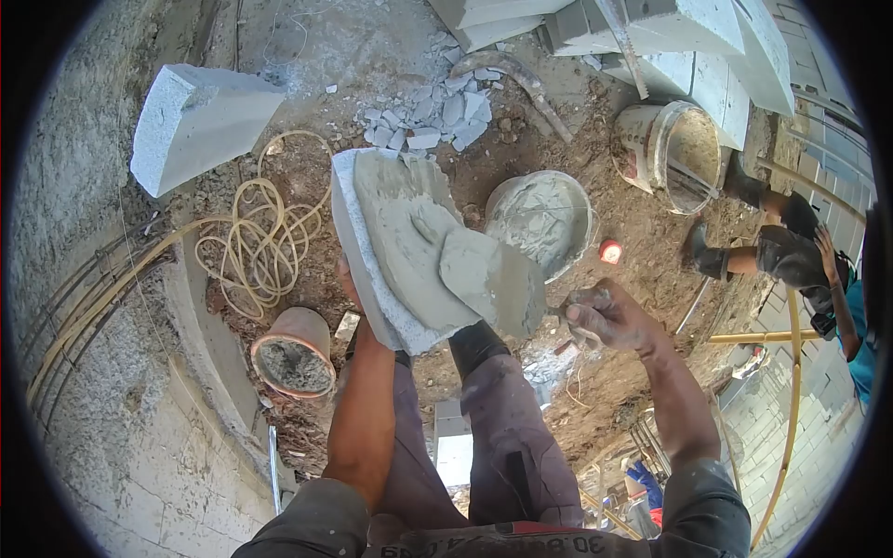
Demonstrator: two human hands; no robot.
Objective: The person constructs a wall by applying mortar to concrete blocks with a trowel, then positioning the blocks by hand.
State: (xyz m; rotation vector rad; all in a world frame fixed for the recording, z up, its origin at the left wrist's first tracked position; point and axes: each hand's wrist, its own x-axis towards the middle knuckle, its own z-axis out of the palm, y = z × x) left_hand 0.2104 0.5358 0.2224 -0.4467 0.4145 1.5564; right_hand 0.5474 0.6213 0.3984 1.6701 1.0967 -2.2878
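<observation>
My left hand [350, 284] grips a light grey aerated concrete block [349, 223] from its left side and underneath. Most of its fingers are hidden behind the block, which is raised and tilted in front of my legs. Wet grey mortar [400, 200] coats the block's upper face in a thick, uneven layer. My right hand [605, 316] is closed around the handle of a trowel [498, 279]. Its broad, mortar-smeared blade lies against the right part of the mortar layer. Just beyond the trowel stands a bucket of mortar [541, 219].
An orange-rimmed bucket [293, 353] sits at left, near a coiled yellow hose [265, 228]. Another block [200, 121] stands against the wall. Broken chips [437, 112], stacked blocks [688, 37] and a tipped bucket [684, 153] lie ahead. Another person [800, 251] is at right.
</observation>
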